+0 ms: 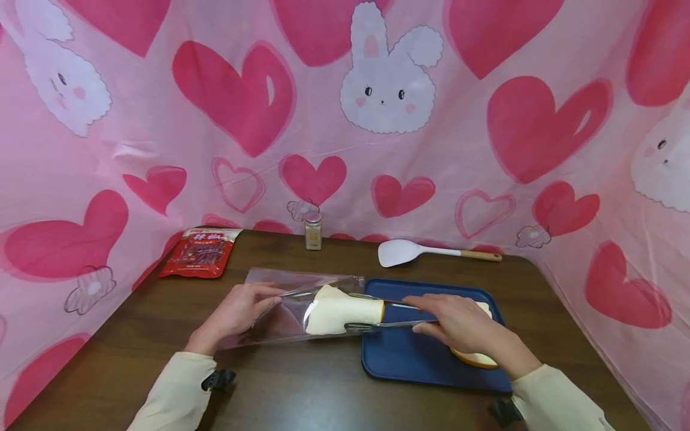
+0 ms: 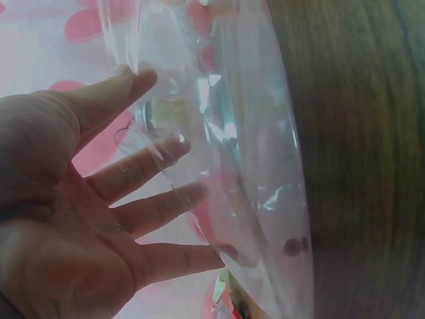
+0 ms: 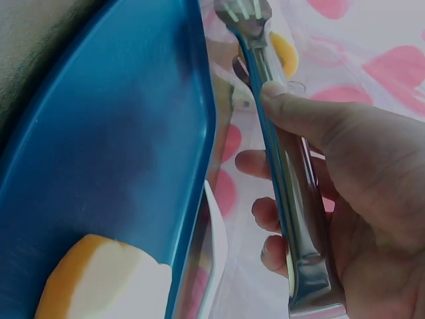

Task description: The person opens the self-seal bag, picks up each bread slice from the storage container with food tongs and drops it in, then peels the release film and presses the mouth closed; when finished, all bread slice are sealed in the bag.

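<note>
Head view: set above the near side of the table (image 1: 302,389), facing forward and down toward the cloth (image 1: 318,90); the widest. Left wrist view: close, past the palm of the left hand (image 2: 80,219) through the bag (image 2: 265,159) (table turned sideways) to the jar (image 2: 170,116). Right wrist view: close, beside the right hand (image 3: 365,159), along the tongs (image 3: 292,186). Head and left wrist share bag and jar; head and right wrist, tongs and tray (image 3: 133,119).

Pink cloth (image 1: 318,126) (hearts (image 1: 237,99), rabbits (image 1: 388,99)) hangs behind a brown table (image 1: 312,389) — wood-grained.
</note>
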Demonstrator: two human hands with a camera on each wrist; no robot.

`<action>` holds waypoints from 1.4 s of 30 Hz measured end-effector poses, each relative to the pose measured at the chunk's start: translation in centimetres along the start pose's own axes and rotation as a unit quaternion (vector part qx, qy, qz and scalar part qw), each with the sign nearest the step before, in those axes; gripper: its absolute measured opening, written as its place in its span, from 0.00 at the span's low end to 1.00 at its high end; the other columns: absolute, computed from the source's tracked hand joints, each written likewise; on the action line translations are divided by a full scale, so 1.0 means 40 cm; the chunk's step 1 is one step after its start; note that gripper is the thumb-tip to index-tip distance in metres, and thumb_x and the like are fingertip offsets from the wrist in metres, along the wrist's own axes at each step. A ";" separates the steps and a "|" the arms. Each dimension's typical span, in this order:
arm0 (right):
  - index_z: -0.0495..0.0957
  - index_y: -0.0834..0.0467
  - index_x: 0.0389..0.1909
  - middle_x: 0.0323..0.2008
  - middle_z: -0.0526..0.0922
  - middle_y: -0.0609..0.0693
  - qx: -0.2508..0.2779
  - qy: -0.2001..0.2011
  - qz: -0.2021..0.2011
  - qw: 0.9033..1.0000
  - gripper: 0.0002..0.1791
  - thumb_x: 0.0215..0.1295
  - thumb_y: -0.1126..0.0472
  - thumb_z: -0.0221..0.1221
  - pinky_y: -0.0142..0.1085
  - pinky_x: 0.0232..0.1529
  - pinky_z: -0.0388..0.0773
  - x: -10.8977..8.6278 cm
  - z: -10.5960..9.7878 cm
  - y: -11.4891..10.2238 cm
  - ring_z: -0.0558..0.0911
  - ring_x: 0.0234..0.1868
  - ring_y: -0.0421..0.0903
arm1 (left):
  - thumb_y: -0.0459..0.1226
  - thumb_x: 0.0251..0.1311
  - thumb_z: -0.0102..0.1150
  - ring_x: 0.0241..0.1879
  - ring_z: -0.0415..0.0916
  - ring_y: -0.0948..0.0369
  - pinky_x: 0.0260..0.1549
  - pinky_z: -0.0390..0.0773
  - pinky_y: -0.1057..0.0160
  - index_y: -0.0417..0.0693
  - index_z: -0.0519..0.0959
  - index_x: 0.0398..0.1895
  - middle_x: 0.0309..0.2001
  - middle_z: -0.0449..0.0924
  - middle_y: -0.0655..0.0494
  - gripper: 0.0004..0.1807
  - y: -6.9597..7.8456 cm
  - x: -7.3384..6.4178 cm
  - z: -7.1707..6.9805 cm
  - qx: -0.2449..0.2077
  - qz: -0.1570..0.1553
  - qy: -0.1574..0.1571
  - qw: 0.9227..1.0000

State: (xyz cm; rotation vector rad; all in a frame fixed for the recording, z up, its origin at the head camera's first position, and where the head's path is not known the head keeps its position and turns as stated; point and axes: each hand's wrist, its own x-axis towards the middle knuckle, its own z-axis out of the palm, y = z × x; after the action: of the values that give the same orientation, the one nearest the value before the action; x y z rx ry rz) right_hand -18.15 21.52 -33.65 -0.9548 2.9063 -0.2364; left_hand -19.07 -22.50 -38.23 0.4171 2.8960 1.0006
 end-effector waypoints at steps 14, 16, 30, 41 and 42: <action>0.75 0.47 0.73 0.66 0.84 0.56 0.017 -0.018 -0.034 0.999 0.31 0.73 0.44 0.65 0.64 0.61 0.81 0.079 0.031 -0.024 0.83 0.65 0.59 | 0.38 0.72 0.65 0.71 0.74 0.39 0.68 0.71 0.30 0.55 0.88 0.59 0.67 0.81 0.43 0.15 0.014 0.007 0.013 -0.016 0.005 0.006 1.000; 0.75 0.48 0.73 0.65 0.84 0.56 0.016 -0.016 -0.044 0.999 0.31 0.73 0.44 0.65 0.63 0.60 0.82 0.090 0.034 -0.030 0.84 0.64 0.58 | 0.38 0.72 0.65 0.71 0.73 0.38 0.69 0.70 0.30 0.54 0.88 0.59 0.69 0.80 0.42 0.15 0.016 0.007 0.016 -0.018 0.004 0.006 1.000; 0.75 0.50 0.72 0.67 0.82 0.55 0.055 -0.069 0.009 0.996 0.33 0.70 0.44 0.67 0.65 0.66 0.77 0.120 0.048 -0.050 0.80 0.68 0.59 | 0.39 0.74 0.63 0.72 0.74 0.40 0.67 0.73 0.32 0.56 0.88 0.59 0.68 0.81 0.45 0.15 0.033 -0.006 -0.007 -0.025 0.016 0.015 0.999; 0.76 0.51 0.72 0.65 0.83 0.54 0.072 -0.070 -0.002 0.995 0.33 0.70 0.44 0.67 0.62 0.64 0.79 0.118 0.056 -0.043 0.82 0.65 0.58 | 0.40 0.73 0.64 0.72 0.72 0.37 0.67 0.73 0.32 0.57 0.88 0.60 0.72 0.76 0.40 0.15 0.047 -0.014 -0.022 -0.021 0.006 0.015 1.000; 0.76 0.50 0.72 0.66 0.83 0.54 0.071 -0.066 -0.004 0.995 0.33 0.70 0.44 0.67 0.62 0.64 0.79 0.117 0.057 -0.043 0.82 0.65 0.58 | 0.40 0.74 0.64 0.73 0.71 0.37 0.68 0.71 0.31 0.57 0.88 0.59 0.73 0.75 0.40 0.15 0.046 -0.014 -0.021 -0.021 0.003 0.011 1.000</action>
State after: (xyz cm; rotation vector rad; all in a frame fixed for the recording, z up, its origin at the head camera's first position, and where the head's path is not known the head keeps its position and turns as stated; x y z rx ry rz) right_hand -20.66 17.10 -35.72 -0.9231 2.7255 -0.3618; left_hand -18.23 -21.76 -36.44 0.4152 2.8888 1.0729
